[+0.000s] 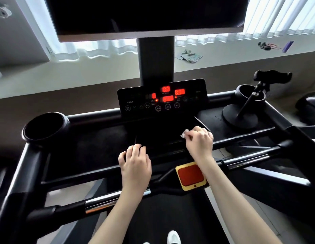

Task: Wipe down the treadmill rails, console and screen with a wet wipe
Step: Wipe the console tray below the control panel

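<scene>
Seen from my head camera, my right hand [199, 140] had its fingers curled round the bunched white wet wipe [185, 133], wrist bent down to press it onto the dark tray ledge just below the lit console panel [162, 99]. My left hand [135, 161] rested palm-down on the ledge's near edge to the left, fingers loosely bent and holding nothing, I judge to steady my lean. The dark screen [144, 14] far above and the chrome-banded handrail [246, 160] nearer me lay well apart from the wipe.

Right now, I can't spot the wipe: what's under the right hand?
A white wet wipe peeks out beneath the right hand, on the black console tray; the hand hides most of it.
</scene>
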